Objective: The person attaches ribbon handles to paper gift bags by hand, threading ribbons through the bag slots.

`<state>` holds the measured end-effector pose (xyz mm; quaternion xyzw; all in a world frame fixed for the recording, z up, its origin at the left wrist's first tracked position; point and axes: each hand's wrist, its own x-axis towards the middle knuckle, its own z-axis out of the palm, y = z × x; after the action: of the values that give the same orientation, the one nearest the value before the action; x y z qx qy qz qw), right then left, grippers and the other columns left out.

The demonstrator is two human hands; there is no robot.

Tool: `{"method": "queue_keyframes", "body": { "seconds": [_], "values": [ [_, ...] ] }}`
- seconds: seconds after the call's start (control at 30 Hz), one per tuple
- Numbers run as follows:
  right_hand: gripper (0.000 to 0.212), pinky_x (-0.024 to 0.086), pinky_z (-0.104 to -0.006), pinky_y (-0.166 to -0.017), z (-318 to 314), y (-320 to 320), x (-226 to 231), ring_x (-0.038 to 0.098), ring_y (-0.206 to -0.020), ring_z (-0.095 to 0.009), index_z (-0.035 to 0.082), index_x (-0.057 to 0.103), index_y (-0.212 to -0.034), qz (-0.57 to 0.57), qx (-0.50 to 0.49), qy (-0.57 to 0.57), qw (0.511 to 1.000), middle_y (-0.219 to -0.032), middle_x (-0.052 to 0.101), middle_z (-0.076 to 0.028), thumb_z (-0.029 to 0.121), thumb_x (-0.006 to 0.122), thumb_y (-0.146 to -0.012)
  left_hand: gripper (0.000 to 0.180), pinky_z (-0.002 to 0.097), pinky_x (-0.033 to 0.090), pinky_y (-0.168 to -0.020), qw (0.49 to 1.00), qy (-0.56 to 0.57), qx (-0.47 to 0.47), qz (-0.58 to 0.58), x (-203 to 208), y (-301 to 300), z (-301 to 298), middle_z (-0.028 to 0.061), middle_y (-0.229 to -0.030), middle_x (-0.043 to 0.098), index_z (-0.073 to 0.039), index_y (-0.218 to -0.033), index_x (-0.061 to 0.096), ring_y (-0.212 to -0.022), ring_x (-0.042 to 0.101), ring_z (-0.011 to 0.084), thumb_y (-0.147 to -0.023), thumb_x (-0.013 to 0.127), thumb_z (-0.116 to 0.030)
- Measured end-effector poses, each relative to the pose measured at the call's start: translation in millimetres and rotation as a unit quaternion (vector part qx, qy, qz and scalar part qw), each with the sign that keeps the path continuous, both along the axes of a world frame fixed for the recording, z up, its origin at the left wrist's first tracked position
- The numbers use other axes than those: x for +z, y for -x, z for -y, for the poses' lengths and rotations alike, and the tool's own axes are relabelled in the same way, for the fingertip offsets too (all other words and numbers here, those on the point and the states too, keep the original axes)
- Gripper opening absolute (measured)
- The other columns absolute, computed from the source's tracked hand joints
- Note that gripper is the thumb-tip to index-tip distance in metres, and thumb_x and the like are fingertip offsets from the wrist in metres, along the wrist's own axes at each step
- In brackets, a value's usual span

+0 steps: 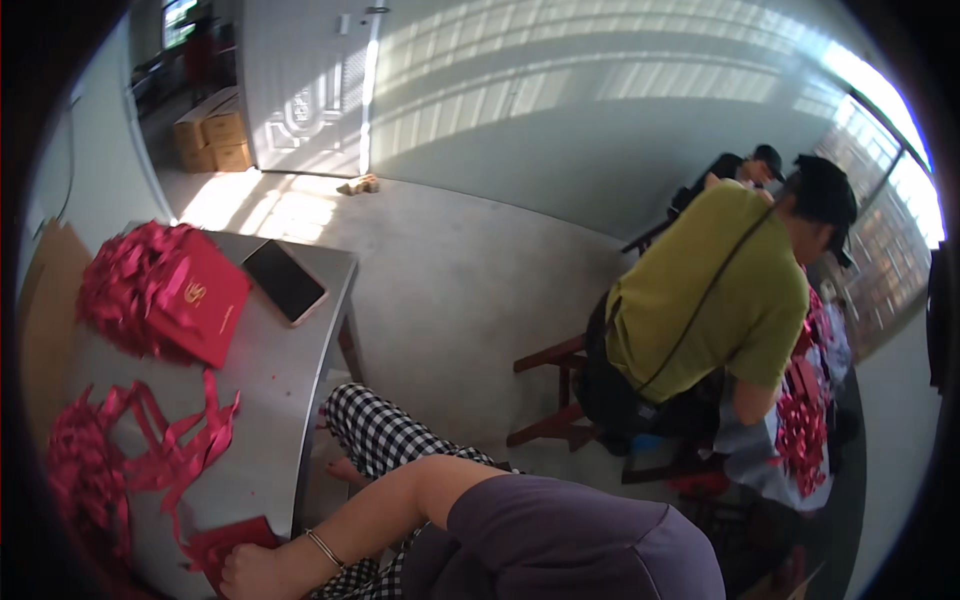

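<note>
My right hand (254, 572) rests at the near edge of the grey table, fingers curled over a flat red paper bag (234, 538) with a ribbon beside it. A bracelet circles that wrist; the lower part of the hand is cut off by the rim. My left hand is outside the picture. Farther up the table lies a stack of red paper bags (205, 298) topped by a heap of pinkish-red ribbon (135, 285). Between stack and hand spread more loose ribbons (165, 440). A dark-screened phone (286, 281) lies by the table's far right corner.
At right, a person in a yellow-green shirt (700, 290) sits on a wooden stool (550, 380), bent over a table of red ribbons (803, 440). Another person (730, 172) sits beyond. Cardboard boxes (215, 132) stand past the door (305, 90).
</note>
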<state>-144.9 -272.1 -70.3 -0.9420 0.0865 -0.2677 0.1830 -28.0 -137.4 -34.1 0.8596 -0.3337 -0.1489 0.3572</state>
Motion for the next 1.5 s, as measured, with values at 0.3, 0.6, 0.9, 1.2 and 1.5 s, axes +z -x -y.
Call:
{"method": "queue_keyframes", "body": {
  "seconds": [0.3,0.6,0.9,1.2,1.5],
  "values": [
    [0.023,0.050,-0.0428,-0.068,20.2,30.1,-2.2,0.064,-0.076,-0.032,0.002,0.062,-0.081,0.089,0.009,-0.050,0.995,-0.078,0.066,-0.016,0.024,0.060,-0.074,0.033,0.0386,0.051,-0.072,1.000,0.006,0.010,0.011,-1.2,3.4,10.0,0.0175,-0.087,0.067,0.007,-0.100,0.066,-0.075,0.058,0.0256,-0.086,0.072,-0.022],
    [0.028,0.049,-0.0440,-0.069,31.4,44.9,8.9,0.063,-0.076,-0.034,-0.002,0.064,-0.087,0.111,0.065,-0.136,0.982,-0.083,0.066,-0.021,0.025,0.060,-0.085,0.022,0.0354,0.052,-0.070,0.994,0.066,-0.009,-0.089,-18.5,-19.9,-6.8,0.0105,-0.090,0.062,0.005,-0.093,0.061,-0.077,0.055,0.0212,-0.086,0.070,-0.013],
    [0.031,0.045,-0.0492,-0.064,21.1,34.6,6.1,0.057,-0.072,-0.040,-0.008,0.062,-0.085,0.139,0.159,-0.169,0.963,-0.081,0.063,-0.026,0.022,0.058,-0.091,0.036,0.0376,0.052,-0.072,0.995,0.077,0.064,0.005,18.5,43.5,7.4,0.0136,-0.094,0.061,0.002,-0.103,0.058,-0.080,0.056,0.0263,-0.084,0.073,-0.024],
    [0.019,0.051,-0.0395,-0.074,14.3,29.5,-3.0,0.064,-0.080,-0.030,0.001,0.059,-0.089,0.118,0.101,-0.046,0.987,-0.084,0.065,-0.014,0.016,0.048,-0.089,0.031,0.0428,0.052,-0.059,0.982,0.130,0.082,-0.106,19.4,62.4,18.8,0.0121,-0.094,0.060,-0.002,-0.102,0.056,-0.078,0.056,0.0274,-0.083,0.071,-0.021],
    [0.021,0.051,-0.0416,-0.074,14.6,18.4,-6.6,0.064,-0.081,-0.032,0.000,0.059,-0.090,0.119,0.109,-0.095,0.982,-0.085,0.066,-0.016,0.016,0.045,-0.091,0.030,0.0429,0.052,-0.058,0.989,0.085,0.076,-0.096,11.8,63.9,26.5,0.0124,-0.094,0.059,-0.002,-0.101,0.055,-0.078,0.056,0.0274,-0.083,0.071,-0.020]
  ]
}}
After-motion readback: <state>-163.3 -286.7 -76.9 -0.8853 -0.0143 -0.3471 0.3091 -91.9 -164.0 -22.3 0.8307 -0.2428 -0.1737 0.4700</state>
